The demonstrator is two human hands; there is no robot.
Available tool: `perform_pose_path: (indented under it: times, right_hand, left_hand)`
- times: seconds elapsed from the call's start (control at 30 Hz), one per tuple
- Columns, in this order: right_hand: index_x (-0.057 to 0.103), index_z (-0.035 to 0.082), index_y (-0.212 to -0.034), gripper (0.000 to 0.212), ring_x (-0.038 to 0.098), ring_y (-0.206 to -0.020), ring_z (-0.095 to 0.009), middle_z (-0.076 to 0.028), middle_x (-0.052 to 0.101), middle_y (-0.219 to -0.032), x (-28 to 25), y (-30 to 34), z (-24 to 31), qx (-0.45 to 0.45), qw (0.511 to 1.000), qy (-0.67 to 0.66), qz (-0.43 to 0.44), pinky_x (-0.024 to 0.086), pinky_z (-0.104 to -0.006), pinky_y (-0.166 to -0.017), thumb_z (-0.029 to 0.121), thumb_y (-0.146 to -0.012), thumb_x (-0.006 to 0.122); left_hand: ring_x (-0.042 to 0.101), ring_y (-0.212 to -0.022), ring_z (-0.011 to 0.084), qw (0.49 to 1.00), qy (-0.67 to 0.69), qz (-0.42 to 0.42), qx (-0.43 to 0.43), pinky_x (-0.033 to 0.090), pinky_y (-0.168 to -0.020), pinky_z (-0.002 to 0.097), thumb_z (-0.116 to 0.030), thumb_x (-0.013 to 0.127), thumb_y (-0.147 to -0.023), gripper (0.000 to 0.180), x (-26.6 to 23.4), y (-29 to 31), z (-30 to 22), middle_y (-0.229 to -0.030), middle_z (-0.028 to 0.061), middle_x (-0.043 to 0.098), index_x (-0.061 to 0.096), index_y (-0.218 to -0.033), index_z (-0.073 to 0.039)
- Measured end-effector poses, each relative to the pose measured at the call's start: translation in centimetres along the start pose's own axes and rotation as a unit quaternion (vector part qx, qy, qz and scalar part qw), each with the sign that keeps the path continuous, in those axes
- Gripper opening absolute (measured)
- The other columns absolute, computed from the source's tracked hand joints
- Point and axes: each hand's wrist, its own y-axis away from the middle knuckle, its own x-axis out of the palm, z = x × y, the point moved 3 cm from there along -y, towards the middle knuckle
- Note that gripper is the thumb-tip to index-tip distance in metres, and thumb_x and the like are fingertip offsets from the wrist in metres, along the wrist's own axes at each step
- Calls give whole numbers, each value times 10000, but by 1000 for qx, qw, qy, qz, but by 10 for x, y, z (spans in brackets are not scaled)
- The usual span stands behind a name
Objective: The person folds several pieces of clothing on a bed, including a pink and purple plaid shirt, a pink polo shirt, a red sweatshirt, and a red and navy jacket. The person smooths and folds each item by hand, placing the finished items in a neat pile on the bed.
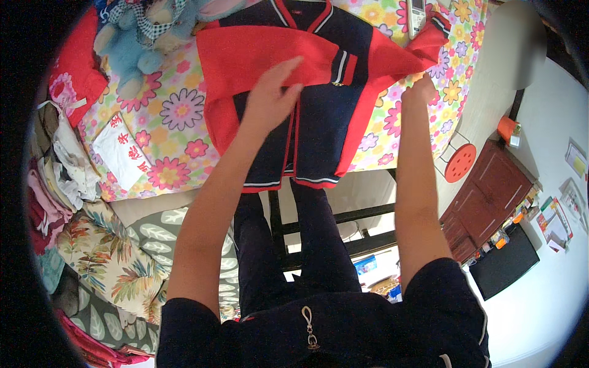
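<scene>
A red and navy jacket [325, 132] with striped trim lies front up on the flowered tablecloth. Its left sleeve is folded across the chest, the striped cuff resting near the middle. My left hand [274, 95] is over this folded sleeve, fingers stretched out and thumb apart, holding nothing. The other sleeve [399, 52] reaches out to the right and bends upward at its cuff. At this sleeve's lower edge my right hand [419, 91] is closed, its fingers apparently gripping the cloth; the fingertips are partly hidden.
Blue plush toys [126, 46] sit at the far left of the tablecloth [175, 175]. A white cloth with red characters [123, 150] lies nearer. Clothes [73, 159] are heaped by the left edge. A handheld device [416, 17] lies beyond the right sleeve; a red stool [460, 163] stands right.
</scene>
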Motion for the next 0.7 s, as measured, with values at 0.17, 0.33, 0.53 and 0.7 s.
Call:
perform_pose_path:
  times: [0.17,0.33,0.53,0.7]
  right_hand:
    - [563,86,-1066,351,400,-1152,-267,-51,443,-1246,1,-43,35,-604,606,517,34,347,-411,-942,88,-716,579]
    - [606,135,-1005,319,320,-1246,-271,-31,425,-1287,-4,-45,69,-604,332,710,148,294,-483,-980,216,-697,635]
    - [631,83,-931,301,604,-864,-237,-108,628,-938,-21,17,120,-285,478,768,318,467,-350,-783,335,-776,576]
    - [602,105,-1054,321,594,-806,-153,-85,611,-981,-11,53,91,137,805,337,470,507,-291,-659,345,-848,544]
  left_hand:
    - [474,-1111,306,997,-49,51,22,363,-949,371,-71,576,-755,512,61,-21,9,-1203,144,507,439,-1249,-82]
    - [459,-1116,306,993,-94,55,34,349,-947,398,-65,580,-741,538,72,-28,28,-1216,152,489,420,-1254,-61]
    - [457,-1073,335,969,-217,110,-46,381,-902,455,-196,619,-744,563,75,-29,13,-1256,60,442,425,-1272,-207]
    - [444,-1113,314,978,-169,109,-54,384,-929,408,-315,574,-802,517,81,-29,5,-1245,117,462,417,-1279,-189]
